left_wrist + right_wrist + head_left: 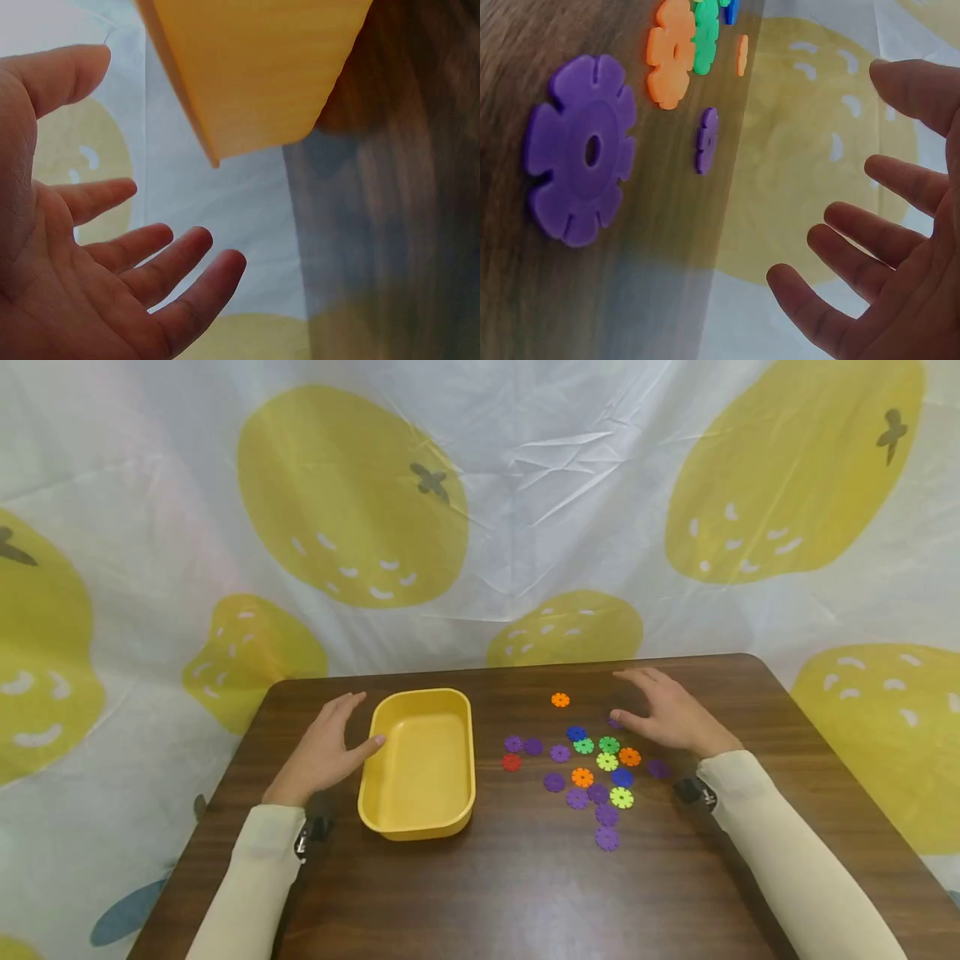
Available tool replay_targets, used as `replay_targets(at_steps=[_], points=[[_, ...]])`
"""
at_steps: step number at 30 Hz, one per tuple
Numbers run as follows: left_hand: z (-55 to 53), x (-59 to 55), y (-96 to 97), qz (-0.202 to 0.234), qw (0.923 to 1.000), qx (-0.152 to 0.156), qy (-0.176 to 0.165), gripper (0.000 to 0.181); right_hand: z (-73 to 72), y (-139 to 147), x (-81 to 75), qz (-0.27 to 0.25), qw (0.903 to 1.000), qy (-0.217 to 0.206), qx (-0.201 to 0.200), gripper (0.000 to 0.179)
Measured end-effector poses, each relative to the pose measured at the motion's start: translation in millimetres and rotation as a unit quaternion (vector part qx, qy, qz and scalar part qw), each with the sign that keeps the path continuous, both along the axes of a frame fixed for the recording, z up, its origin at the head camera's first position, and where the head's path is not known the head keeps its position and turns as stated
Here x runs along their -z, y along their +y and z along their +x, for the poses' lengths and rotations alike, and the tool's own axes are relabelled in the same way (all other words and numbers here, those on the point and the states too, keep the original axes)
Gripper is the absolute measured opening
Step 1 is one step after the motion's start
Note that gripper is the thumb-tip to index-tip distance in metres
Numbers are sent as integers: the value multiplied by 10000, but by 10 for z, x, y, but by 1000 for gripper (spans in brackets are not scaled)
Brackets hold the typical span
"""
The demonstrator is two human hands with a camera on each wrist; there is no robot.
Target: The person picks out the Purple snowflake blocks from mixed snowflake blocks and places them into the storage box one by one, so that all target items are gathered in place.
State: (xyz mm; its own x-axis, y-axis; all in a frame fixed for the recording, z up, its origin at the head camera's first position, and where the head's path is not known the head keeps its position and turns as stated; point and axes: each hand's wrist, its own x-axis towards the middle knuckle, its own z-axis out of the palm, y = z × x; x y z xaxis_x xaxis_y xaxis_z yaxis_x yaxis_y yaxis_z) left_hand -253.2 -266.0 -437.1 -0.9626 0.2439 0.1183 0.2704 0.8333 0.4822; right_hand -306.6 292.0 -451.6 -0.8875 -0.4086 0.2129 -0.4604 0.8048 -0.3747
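A yellow plastic basin stands left of the table's middle. Beside its left wall is my left hand, fingers spread and relaxed, holding nothing; the left wrist view shows the basin's side beyond the thumb. To the basin's right lie several flat, notched flower-shaped plastic discs in purple, orange, green, yellow, blue and red, among them a red disc and a yellow-green disc. My right hand hovers at their far right side, fingers loose and holding nothing. Below it in the right wrist view lies a purple disc.
The dark brown wooden table has rounded back corners. Behind it hangs a white curtain printed with large yellow fruit. An orange disc lies apart near the back edge. A dark device is strapped at each wrist.
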Motion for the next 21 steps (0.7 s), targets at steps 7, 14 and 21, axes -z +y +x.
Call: replay_targets(at_steps=[7, 14, 21], points=[[-11, 114, 14, 545, 9980, -45, -317, 80, -69, 34, 89, -332, 9988, -355, -107, 73], [-11, 225, 20, 1261, 9898, -112, -656, 74, -105, 32, 161, -547, 9953, -800, -78, 68], [-31, 353, 26, 1922, 9750, -174, -1100, 69, -135, 34, 221, -322, 9942, -1016, -133, 62]])
